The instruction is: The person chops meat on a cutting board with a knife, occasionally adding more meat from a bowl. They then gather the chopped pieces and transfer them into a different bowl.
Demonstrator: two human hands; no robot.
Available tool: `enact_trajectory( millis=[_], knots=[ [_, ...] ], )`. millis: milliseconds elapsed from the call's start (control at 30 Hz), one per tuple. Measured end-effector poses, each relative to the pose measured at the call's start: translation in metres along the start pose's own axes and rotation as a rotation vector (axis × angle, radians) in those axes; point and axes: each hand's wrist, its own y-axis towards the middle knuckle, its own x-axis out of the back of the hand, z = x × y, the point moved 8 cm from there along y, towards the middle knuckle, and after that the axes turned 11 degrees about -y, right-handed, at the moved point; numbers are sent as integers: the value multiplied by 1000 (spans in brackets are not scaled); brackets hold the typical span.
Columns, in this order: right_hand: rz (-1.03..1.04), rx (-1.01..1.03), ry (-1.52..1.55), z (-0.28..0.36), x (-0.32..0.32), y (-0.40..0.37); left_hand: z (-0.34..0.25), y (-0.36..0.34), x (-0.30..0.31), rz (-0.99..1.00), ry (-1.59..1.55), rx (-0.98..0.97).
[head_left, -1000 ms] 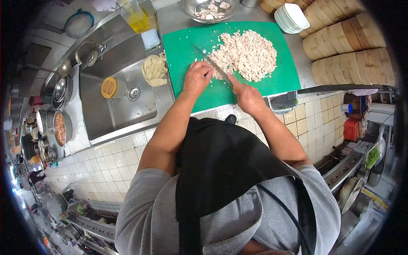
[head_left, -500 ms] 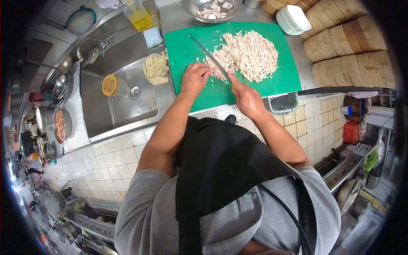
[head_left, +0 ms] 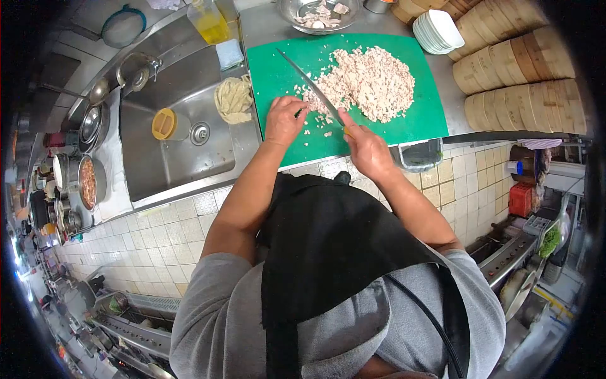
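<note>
Knife in the right hand, chopped meat across a green board

The right hand (head_left: 368, 151) is closed around the handle of a long knife (head_left: 309, 81), thumb lying forward near the base of the blade. The left hand (head_left: 286, 121) is loosely curled, fingers bent, at the left fringe of the pieces; whether it pinches anything cannot be told.

The blade slants from the right hand toward the far left part of the green cutting board (head_left: 429, 120), passing over the left side of the chopped meat (head_left: 382, 85). Whether its edge touches the board is unclear. The pale meat lies in a broad heap on the board's middle and right, thinning to scattered bits near the left hand.

Beyond the board's far edge, a metal bowl (head_left: 346, 24) holds larger pale pieces. To its right, on the steel worktop (head_left: 456, 101), stand a stack of white plates (head_left: 439, 33) and several bamboo steamers (head_left: 524, 106).

Left of the board, a crumpled beige cloth (head_left: 233, 101) lies at the edge of the sink (head_left: 202, 165), with a folded light-blue cloth (head_left: 229, 55) above it, near a container of yellow liquid (head_left: 211, 26). A yellow-lidded container (head_left: 165, 124) sits in the sink beside the drain (head_left: 199, 133).
</note>
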Motion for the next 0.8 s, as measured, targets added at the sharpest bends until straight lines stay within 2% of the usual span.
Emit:
enact_trajectory(
  millis=[67,267,300,367,433,467,533,600,633,700,733,800],
  knots=[
    [161,18,-148,-6,-24,0,1,1,-2,-4,-13,1],
    [35,2,-57,2,-6,-2,3,1,-1,-3,-34,8],
    [36,3,-56,0,-7,0,4,0,0,-3,-30,10],
    [190,-17,-159,-9,-21,3,5,-1,1,-2,-52,27],
    [111,2,-122,-4,-11,4,6,-2,4,-1,-74,44],
    [31,16,-88,-2,-3,2,8,-3,9,-42,-93,56],
    [78,-4,-97,-4,-8,1,8,-3,15,-83,-115,68],
    [128,-21,-100,-6,-14,-2,32,-14,25,-188,-319,352],
    [122,-16,-75,-9,-12,-2,36,-15,28,-187,-318,350],
    [120,-10,-48,-10,-10,-3,46,-23,51,-347,-354,316],
    [89,24,28,-5,-3,-7,50,-25,56,-346,-356,318],
    [57,62,104,-1,2,-14,67,-37,72,-458,-502,408]
  ],
)
